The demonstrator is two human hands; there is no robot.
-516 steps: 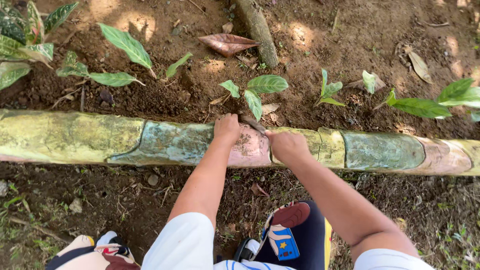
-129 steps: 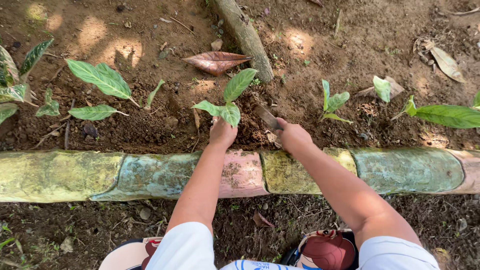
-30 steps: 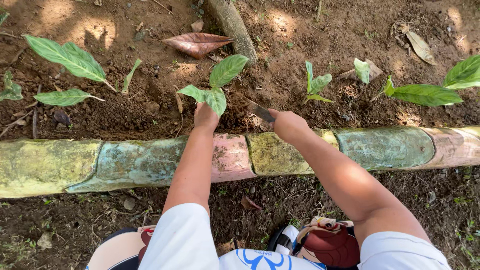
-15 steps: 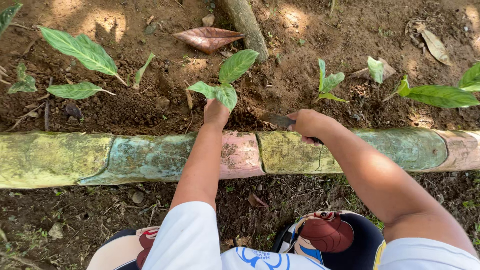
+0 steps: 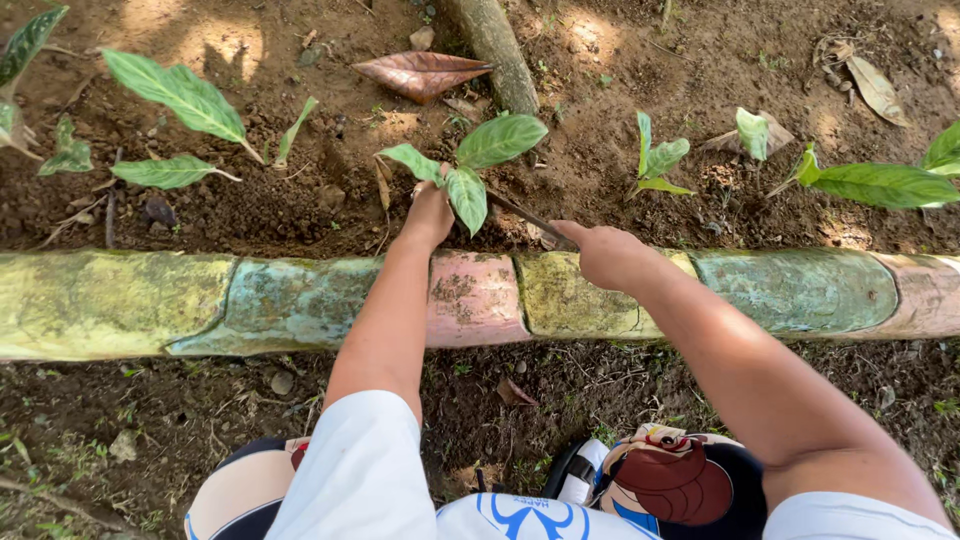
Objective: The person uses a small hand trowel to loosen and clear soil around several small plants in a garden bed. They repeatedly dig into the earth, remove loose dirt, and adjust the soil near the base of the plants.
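Note:
A small green-leaved plant (image 5: 478, 160) stands in the brown soil just beyond the painted curb (image 5: 300, 300). My left hand (image 5: 430, 215) reaches over the curb and grips the plant at its base, under the leaves. My right hand (image 5: 605, 255) rests on the curb's top edge, shut on a thin dark tool (image 5: 525, 215) whose blade points left into the soil beside the plant's stem. The tool's tip is hidden by a leaf.
More small plants (image 5: 655, 165) stand to the right, and larger leaves (image 5: 180, 95) to the left. A thick root or trunk (image 5: 495, 50) and a dry brown leaf (image 5: 420, 72) lie behind. My knees and printed clothing (image 5: 660, 480) fill the bottom.
My right hand has drawn back slightly toward the curb with the tool, its blade still aimed at the plant. My left hand stays at the plant's base.

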